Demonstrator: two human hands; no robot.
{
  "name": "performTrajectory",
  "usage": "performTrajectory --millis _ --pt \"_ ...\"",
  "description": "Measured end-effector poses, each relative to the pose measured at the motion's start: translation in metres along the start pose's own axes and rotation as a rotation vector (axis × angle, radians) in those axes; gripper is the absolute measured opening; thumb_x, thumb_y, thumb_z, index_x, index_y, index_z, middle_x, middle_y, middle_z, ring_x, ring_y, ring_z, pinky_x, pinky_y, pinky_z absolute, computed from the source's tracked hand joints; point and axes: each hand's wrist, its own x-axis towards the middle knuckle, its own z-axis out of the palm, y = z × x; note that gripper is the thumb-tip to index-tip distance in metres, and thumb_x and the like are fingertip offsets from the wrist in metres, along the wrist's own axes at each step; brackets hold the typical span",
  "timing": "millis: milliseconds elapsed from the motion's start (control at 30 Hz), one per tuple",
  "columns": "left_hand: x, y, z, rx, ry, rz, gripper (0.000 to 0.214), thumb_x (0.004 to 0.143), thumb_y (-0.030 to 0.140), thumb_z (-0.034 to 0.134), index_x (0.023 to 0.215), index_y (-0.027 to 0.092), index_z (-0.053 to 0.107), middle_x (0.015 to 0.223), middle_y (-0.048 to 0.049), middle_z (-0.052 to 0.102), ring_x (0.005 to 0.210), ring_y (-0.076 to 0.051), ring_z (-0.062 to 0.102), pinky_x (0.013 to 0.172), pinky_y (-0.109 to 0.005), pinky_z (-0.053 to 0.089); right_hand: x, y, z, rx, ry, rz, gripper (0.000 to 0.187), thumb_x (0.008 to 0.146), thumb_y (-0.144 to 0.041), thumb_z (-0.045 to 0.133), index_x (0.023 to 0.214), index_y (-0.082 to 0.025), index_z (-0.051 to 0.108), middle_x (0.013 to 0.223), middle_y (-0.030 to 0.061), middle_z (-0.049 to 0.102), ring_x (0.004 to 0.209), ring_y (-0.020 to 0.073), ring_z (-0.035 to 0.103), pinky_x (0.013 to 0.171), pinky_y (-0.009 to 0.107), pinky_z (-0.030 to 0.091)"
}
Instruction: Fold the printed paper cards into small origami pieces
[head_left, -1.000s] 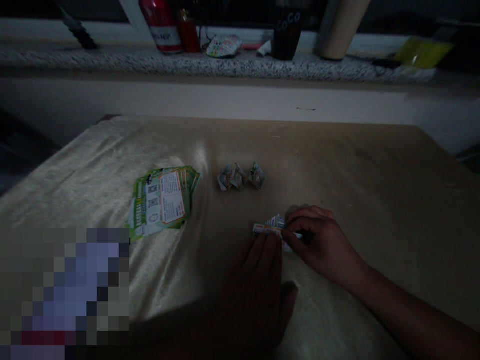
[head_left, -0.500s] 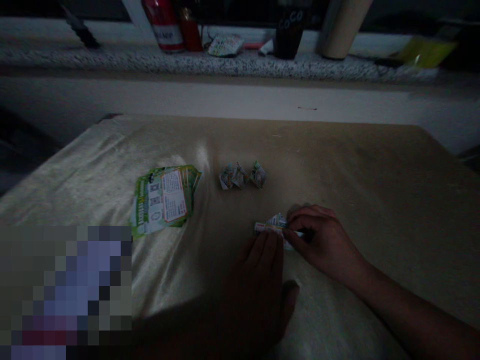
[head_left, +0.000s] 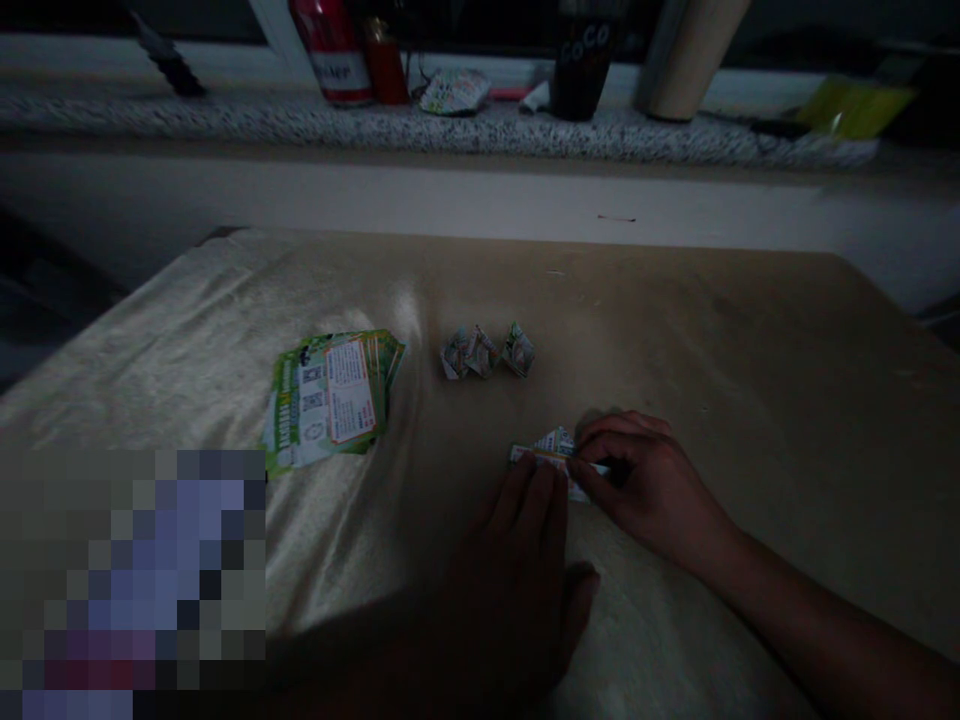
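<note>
A partly folded printed paper [head_left: 556, 440] lies on the cloth-covered table, with a pointed flap at its far side. My left hand [head_left: 517, 560] rests palm down with its fingers stretched out, the tips pressing on the near part of the paper. At the paper's right end, my right hand [head_left: 652, 480] is closed, thumb and fingers pinching the edge. The fingers of both hands hide much of the sheet. Beyond them stand several small folded paper shapes, one of them a boat-like piece [head_left: 518, 350].
A fanned stack of green printed leaflets [head_left: 337, 395] lies on the left of the table [head_left: 712, 330]. On the speckled sill [head_left: 465, 135] behind stand a red can [head_left: 335, 60], a lighter [head_left: 386, 65], a dark cup [head_left: 581, 65] and a beige cylinder [head_left: 690, 60]. A pixelated patch covers the lower left.
My left fingers have spread slightly and shifted a little on the paper. The right hand keeps its pinch in the same place, and the view has moved very slightly.
</note>
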Motion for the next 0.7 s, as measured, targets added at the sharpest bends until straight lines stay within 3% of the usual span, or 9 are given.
performTrajectory --millis 700 --pt "0.0037 -0.0049 -0.0040 -0.030 -0.029 0.009 0.069 0.095 0.051 0.055 0.143 0.002 0.050 0.147 -0.0235 0.055 0.135 -0.039 0.052 0.108 -0.052 0.049 0.0001 -0.0007 0.0005 -0.004 0.004 -0.014 0.012 0.087 -0.020 0.071 0.076 -0.024 0.070 0.089 0.0003 0.075 0.087 0.0210 0.069 0.087 0.042 0.044"
